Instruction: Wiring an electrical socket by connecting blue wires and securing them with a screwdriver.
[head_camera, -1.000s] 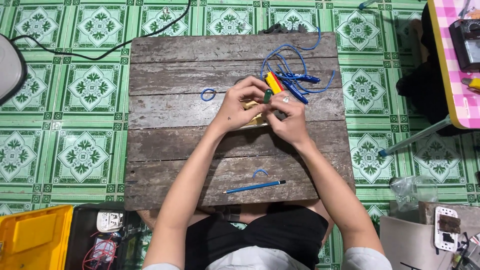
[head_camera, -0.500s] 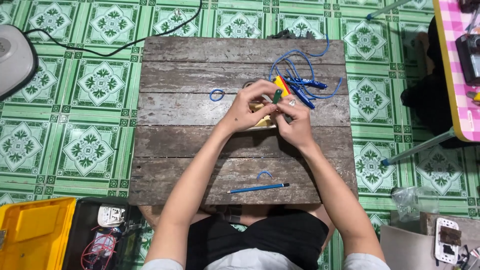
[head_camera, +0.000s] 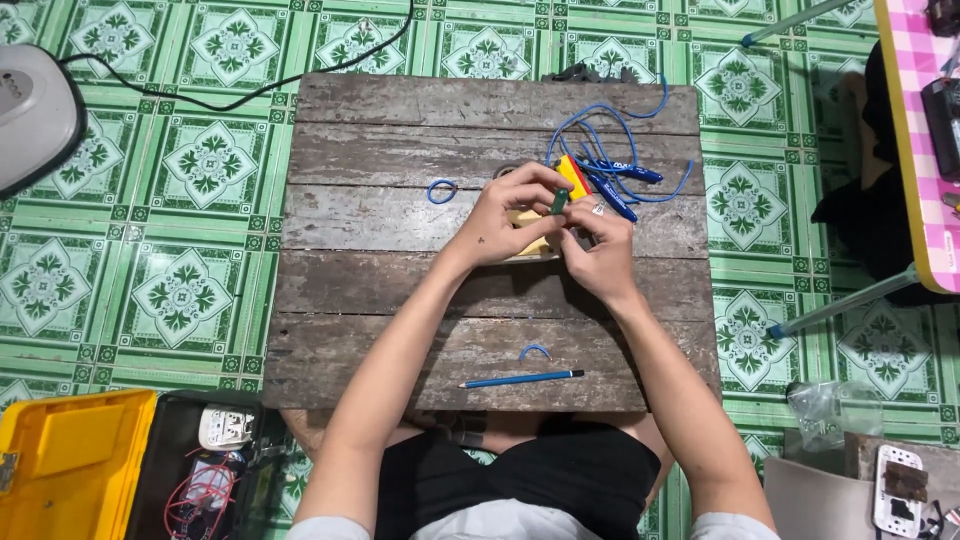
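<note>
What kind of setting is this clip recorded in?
Probably a home floor used as an improvised electrical repair spot: a low wooden board on green patterned tiles, blue wires, and an open yellow toolbox.

– Where can your hands pass on the surface (head_camera: 400, 280)?

– Its left half lies open; only a small blue ring (head_camera: 441, 191) sits there, apart from your left hand (head_camera: 510, 215).

– And to the right?

– Blue wires (head_camera: 610, 140) and clips (head_camera: 615, 180) crowd the far right corner, just beside your right hand (head_camera: 598, 255).

– Toward you?

– A blue pen (head_camera: 522, 379) and a wire scrap (head_camera: 535, 350) lie between your forearms, near the edge.
</note>
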